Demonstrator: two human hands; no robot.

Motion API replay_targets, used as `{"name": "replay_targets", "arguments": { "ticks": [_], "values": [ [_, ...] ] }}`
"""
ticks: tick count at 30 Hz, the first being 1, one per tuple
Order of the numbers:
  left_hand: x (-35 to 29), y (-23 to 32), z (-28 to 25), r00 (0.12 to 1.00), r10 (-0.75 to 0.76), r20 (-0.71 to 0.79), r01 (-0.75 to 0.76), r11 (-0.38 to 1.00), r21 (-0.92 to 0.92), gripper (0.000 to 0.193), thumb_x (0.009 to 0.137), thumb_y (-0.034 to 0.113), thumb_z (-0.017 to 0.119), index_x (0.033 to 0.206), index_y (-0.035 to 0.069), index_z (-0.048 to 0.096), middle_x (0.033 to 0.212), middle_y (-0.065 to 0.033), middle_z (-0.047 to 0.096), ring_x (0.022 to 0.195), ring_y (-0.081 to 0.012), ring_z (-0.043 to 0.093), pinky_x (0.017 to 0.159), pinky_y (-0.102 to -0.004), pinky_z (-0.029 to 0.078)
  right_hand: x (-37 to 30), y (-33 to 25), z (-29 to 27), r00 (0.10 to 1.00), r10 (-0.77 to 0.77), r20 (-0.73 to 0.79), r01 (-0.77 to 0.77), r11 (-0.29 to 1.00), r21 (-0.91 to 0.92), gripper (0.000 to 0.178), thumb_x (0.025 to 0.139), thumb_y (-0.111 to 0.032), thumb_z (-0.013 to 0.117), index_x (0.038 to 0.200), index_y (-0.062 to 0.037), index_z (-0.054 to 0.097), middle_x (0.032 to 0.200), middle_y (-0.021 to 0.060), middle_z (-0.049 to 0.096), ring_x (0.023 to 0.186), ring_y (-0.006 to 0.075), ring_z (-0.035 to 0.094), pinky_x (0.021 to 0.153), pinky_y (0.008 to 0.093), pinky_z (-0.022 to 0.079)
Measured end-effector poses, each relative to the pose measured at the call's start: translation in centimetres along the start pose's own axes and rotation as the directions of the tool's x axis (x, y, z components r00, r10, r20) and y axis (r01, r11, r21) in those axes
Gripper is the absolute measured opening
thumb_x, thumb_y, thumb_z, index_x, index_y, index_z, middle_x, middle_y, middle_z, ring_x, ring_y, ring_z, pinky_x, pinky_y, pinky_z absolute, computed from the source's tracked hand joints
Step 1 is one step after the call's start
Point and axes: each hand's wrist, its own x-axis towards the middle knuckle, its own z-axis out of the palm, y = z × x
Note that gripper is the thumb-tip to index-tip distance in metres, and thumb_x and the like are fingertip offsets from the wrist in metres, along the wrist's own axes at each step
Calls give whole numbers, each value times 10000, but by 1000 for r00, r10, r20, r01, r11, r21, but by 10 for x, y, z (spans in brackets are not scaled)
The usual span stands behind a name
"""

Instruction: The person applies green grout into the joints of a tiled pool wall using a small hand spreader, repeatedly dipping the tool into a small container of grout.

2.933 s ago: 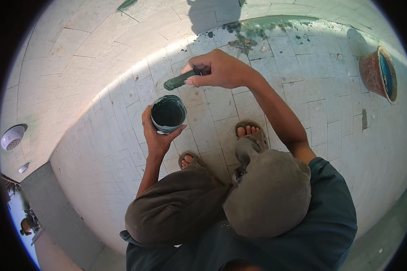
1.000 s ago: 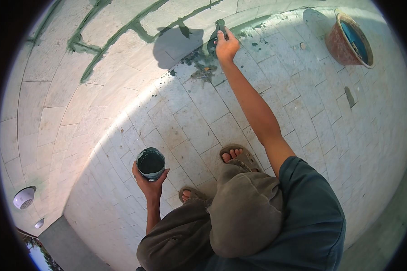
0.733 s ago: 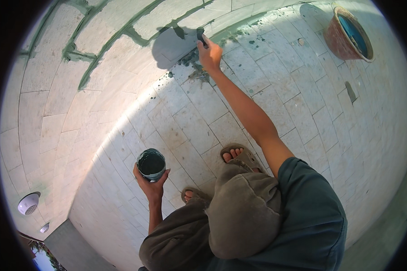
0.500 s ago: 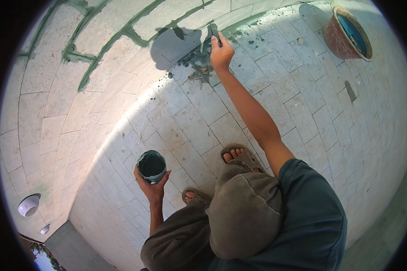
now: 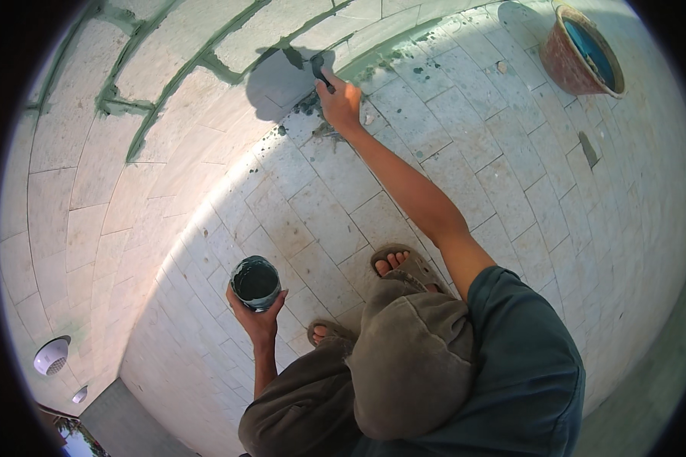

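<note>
Pale rectangular masonry tiles clad a sunlit wall [image 5: 91, 190], meeting a shaded floor of similar off-white tiles [image 5: 328, 221]. We see thick bands of dark green paste [image 5: 181, 76] along the joints at upper left, branching between courses; this portion we judge to be largely filled, though the edges of the bands look ragged and may want cleaning. Farther down the wall, thin bare joints [image 5: 90, 206] carry no such bands, and we take these as work outstanding. At the wall's foot, the right hand [image 5: 341, 103] has its grip pinching a small dark hand tool [image 5: 318, 68], set close against the wall near a short green streak; we cannot tell whether its tip touches. Near the person's left foot, the left hand [image 5: 258, 320] has its grip curled around a round, paste-smeared container [image 5: 256, 283], held mouth upward with dark green contents; how much remains we cannot tell. We note also green spatters [image 5: 419, 70] on the floor and, well apart at upper right, a tilted reddish-brown bucket [image 5: 560, 67] with a blue interior.
</note>
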Motion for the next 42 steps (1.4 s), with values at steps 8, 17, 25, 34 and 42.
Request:
{"name": "replay_targets", "arguments": {
  "ticks": [8, 17, 25, 34, 42],
  "values": [
    [-5, -8, -7, 999, -29, -35, 30, 999, 31, 883, 616, 160, 930, 1320, 2, 420, 1194, -129, 549, 1105, -233, 551, 962, -368, 447, 33, 7, -38, 979, 199, -31, -192, 968, 162, 337, 891, -199, 648, 1157, 4, 684, 613, 152, 636, 521, 188, 629, 571, 341, 505],
    [-3, -7, -6, 999, -42, -31, 42, 999, -10, 858, 624, 127, 923, 1309, -4, 422, 1197, -130, 550, 1106, -228, 559, 959, -357, 458, 26, -2, -16, 977, 165, -138, -136, 972, 193, 330, 890, -161, 637, 1156, 30, 674, 585, 128, 650, 534, 193, 670, 553, 321, 510],
    [-4, -8, -8, 997, -79, -14, 78, 996, -31, 911, 590, 137, 943, 1309, -4, 401, 1188, -139, 531, 1105, -241, 541, 970, -364, 440, -12, -27, -5, 975, 162, 149, -191, 959, 211, 335, 890, -194, 669, 1173, -16, 684, 638, 112, 672, 542, 121, 629, 531, 295, 484],
    [-5, -8, -8, 998, -64, -24, 65, 998, 11, 913, 597, 154, 944, 1312, -11, 401, 1190, -147, 533, 1099, -251, 543, 967, -371, 438, 49, 7, -56, 991, 16, -135, -60, 944, -325, 339, 834, -147, 667, 1153, -32, 676, 815, 228, 686, 792, 399, 675, 719, 462, 536],
    [-2, -6, -3, 998, -58, -11, 58, 998, -4, 893, 596, 145, 940, 1298, -9, 411, 1173, -145, 538, 1090, -249, 546, 958, -368, 443, 42, 14, -33, 960, -265, -86, 218, 908, -359, 289, 822, -101, 659, 1100, -25, 675, 950, 197, 690, 854, 372, 664, 738, 437, 539]
  ]
}}
